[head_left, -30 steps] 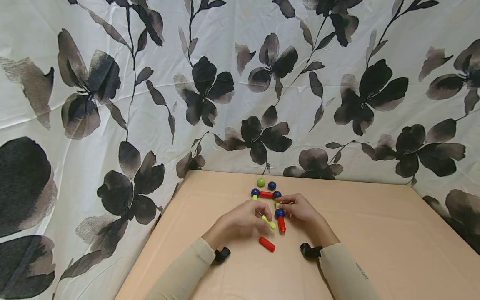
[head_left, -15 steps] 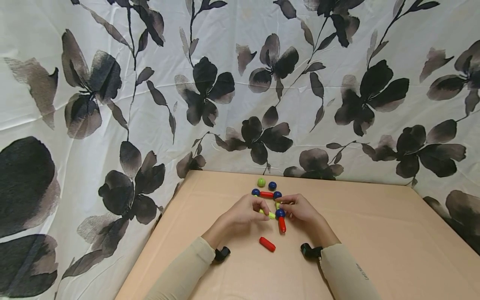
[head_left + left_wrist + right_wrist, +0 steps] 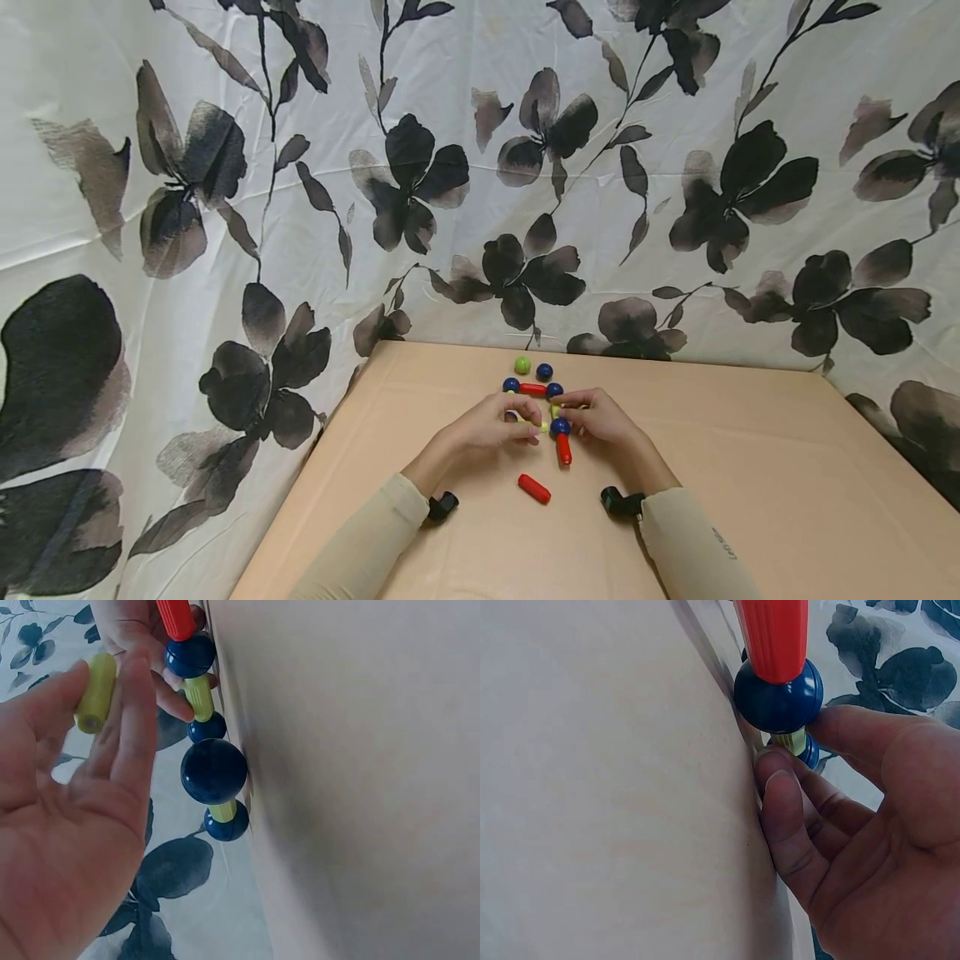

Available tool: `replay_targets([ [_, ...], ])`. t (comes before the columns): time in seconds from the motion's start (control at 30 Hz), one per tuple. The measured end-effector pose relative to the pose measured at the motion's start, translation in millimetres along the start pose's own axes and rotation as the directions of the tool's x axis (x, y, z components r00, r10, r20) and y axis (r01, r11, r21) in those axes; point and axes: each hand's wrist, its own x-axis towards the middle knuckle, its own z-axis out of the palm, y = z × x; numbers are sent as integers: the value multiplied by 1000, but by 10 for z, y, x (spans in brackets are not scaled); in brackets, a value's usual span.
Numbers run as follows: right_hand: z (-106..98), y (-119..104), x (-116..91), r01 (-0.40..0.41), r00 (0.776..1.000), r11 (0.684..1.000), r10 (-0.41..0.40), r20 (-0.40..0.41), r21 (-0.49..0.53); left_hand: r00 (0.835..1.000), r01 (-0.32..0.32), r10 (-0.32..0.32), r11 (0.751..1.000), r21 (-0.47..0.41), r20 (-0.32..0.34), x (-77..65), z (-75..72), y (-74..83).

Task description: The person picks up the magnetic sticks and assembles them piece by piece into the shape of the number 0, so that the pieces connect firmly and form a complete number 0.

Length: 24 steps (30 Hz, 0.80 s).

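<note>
Between the thumb and fingers of my left hand (image 3: pixel 491 423) is a short yellow-green rod (image 3: pixel 96 694), held off the table just left of a chain of balls and rods. My right hand (image 3: pixel 602 417) pinches the chain's right side, around another yellow-green rod (image 3: pixel 789 742) and against a blue ball (image 3: pixel 778 701). From that ball a red rod (image 3: pixel 564 450) points toward me. At the far side, a red rod (image 3: pixel 533 389) joins two blue balls. My left hand partly hides the chain's left side, where another blue ball shows in the left wrist view (image 3: pixel 214 771).
A loose red rod (image 3: pixel 534 489) lies nearer me on the tan table (image 3: pixel 787 483). Behind the chain sit a loose green ball (image 3: pixel 522 364) and a loose blue ball (image 3: pixel 544 372). A floral cloth (image 3: pixel 450 317) hangs beyond the table's back edge.
My left hand has lifted slightly away from me, and its yellow-green rod has turned from slanting toward me to lying near the right-hand blue ball. My right hand stays in place.
</note>
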Motion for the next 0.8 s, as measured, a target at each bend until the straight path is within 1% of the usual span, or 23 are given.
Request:
replay_targets([
  [0.1,3,-8,-3,-5,1000,1000,5,-1,2,997,-17,20,999,-35,69,3,-7,-10],
  [0.2,5,-15,-6,-10,1000,1000,10,-2,6,995,-18,21,999,-31,95,6,-13,-18],
  [0.37,5,-19,-9,-16,1000,1000,16,-2,3,995,9,-4,998,-58,98,16,-19,-36],
  [0.47,5,-17,-6,-15,1000,1000,15,-3,7,994,10,-3,998,-62,113,17,-19,-37],
  [0.57,6,-15,-1,-10,1000,1000,10,-6,9,993,12,0,994,-105,118,19,-16,-31],
  [0.7,6,-10,2,-6,1000,1000,6,-6,7,996,27,-12,986,-167,89,19,-19,-13],
  [0.8,9,-2,0,-4,1000,1000,4,-5,6,998,20,-11,988,-151,64,11,-33,-10],
])
